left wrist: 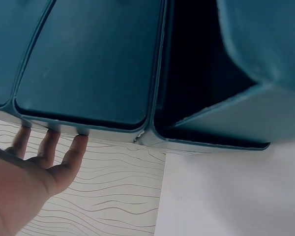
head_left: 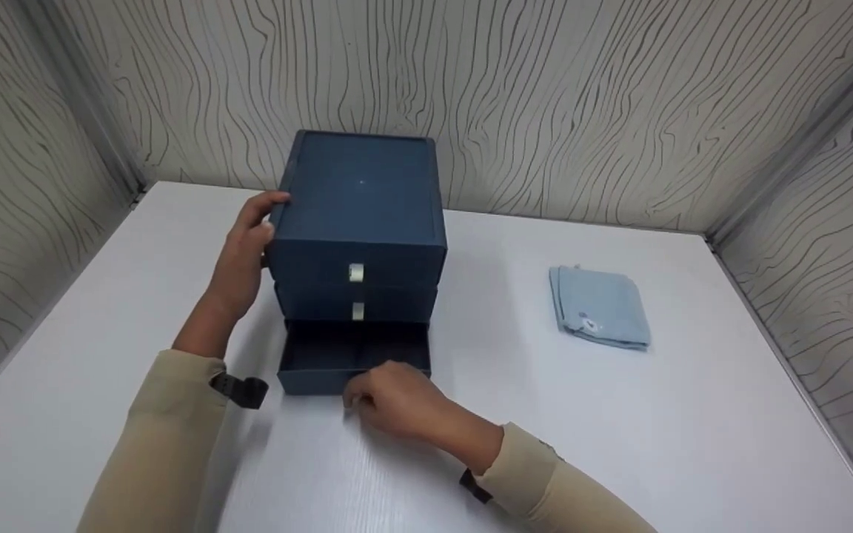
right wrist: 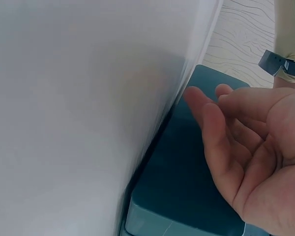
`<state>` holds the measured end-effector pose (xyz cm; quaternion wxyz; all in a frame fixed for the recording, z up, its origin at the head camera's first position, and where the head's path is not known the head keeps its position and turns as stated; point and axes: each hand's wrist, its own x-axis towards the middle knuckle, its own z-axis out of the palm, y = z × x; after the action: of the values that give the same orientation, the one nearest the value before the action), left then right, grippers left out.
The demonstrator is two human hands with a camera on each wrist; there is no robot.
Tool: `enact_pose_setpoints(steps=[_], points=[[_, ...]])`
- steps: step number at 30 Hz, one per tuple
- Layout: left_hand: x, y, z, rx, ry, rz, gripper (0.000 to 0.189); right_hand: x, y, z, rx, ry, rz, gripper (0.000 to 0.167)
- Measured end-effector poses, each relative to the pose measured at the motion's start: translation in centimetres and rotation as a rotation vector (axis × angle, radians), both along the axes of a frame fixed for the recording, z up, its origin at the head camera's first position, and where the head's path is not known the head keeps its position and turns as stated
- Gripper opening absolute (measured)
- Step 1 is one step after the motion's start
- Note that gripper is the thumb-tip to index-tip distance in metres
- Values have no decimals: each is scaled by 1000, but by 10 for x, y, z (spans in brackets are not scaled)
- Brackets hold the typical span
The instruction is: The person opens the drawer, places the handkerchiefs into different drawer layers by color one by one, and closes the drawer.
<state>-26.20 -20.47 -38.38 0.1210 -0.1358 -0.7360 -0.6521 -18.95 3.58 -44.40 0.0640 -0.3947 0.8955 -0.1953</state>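
Observation:
A dark blue three-drawer storage cabinet (head_left: 363,189) stands on the white table, its bottom drawer (head_left: 308,383) pulled out. Inside, what shows of that drawer looks dark and bare. My left hand (head_left: 243,255) steadies the cabinet's left side; in the left wrist view its fingertips (left wrist: 80,142) touch the side wall. At the middle of the drawer front, my right hand (head_left: 400,400) bends its fingers, thumb and index finger together where the pull tab is hidden behind them. The right wrist view shows this hand (right wrist: 250,147) palm-on, against the drawer front (right wrist: 182,187).
A folded light blue cloth (head_left: 600,307) lies on the white table (head_left: 693,414) to the right. Pale pull tabs (head_left: 356,272) mark the two upper drawers, both closed. Wood-patterned panels (head_left: 500,104) wall in the table at the back and sides.

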Motion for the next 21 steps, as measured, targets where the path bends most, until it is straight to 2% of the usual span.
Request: enact_pose_setpoints(steps=[15, 21], points=[[0, 0, 2, -14, -9, 1, 47, 16, 0, 1, 13, 30, 38, 23], [0, 0, 2, -15, -34, -4, 48, 25, -1, 3, 27, 51, 61, 25]])
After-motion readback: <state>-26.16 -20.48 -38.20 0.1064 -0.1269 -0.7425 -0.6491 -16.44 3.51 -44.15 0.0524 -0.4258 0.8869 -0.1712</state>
